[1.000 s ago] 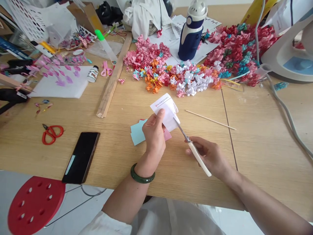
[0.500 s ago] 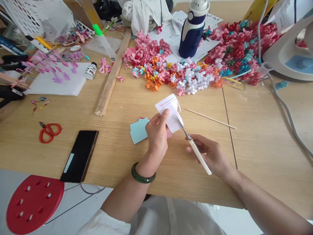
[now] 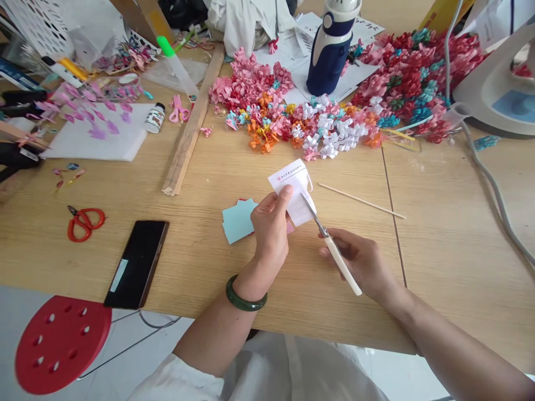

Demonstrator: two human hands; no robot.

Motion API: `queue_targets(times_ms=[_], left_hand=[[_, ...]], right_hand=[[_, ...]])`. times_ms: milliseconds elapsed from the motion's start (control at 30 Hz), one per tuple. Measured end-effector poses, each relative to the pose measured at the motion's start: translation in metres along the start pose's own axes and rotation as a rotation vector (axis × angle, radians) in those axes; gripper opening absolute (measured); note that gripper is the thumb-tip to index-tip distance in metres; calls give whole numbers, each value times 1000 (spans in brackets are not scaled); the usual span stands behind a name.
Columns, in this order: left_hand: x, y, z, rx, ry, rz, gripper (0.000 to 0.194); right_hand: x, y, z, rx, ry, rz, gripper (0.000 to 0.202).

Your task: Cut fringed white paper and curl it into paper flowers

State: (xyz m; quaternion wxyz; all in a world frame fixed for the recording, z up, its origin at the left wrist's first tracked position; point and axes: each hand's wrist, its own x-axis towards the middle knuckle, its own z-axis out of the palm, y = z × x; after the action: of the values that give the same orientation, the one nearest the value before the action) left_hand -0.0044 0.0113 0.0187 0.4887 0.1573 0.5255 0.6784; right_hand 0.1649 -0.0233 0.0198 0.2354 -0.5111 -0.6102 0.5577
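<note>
My left hand [image 3: 271, 223] pinches a small white paper [image 3: 297, 203] with a printed line near its top edge; a thin cut strip curls at its right side. A pair of white-handled scissors [image 3: 340, 262] is in my right hand [image 3: 359, 256], its fingers wrapped round the handle. The blades lie against the paper's lower right part. Just left of and partly behind my left hand, pale blue paper pieces [image 3: 238, 220] rest on the table, with bits of red and pink paper showing under them.
A thin wooden stick [image 3: 361, 200] lies right of the paper. Red-handled cutters [image 3: 86, 223] and a phone [image 3: 136, 264] lie at left. Beyond are a wooden bar [image 3: 194, 122], piled ribbon flowers [image 3: 288, 120], a blue bottle [image 3: 330, 53] and a grey cable [image 3: 497, 189].
Both hands stay almost in place, with the paper and scissors shifted very slightly right in view. The scissor blades remain at the paper.
</note>
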Motion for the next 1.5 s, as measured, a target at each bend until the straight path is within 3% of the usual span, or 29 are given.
queue_targets(times_ms=[367,633,900,1267,1500], left_hand=[[-5,-2,-1,53,-59,-66,31],[-8,-4,-1,80,-100,-41,34],[-5,-4,0,56,-125,-90,35],[-3,-1,-3,50,-79,-100,30],[-3,2,-3,17,-74,-108,28]], right_hand=[[2,-6,-1,-2,-2,-4,42],[2,-7,0,2,21,-4,42],[2,2,-1,6,46,-8,39],[3,-7,1,48,26,18,49],[3,-7,-1,33,1,22,45]])
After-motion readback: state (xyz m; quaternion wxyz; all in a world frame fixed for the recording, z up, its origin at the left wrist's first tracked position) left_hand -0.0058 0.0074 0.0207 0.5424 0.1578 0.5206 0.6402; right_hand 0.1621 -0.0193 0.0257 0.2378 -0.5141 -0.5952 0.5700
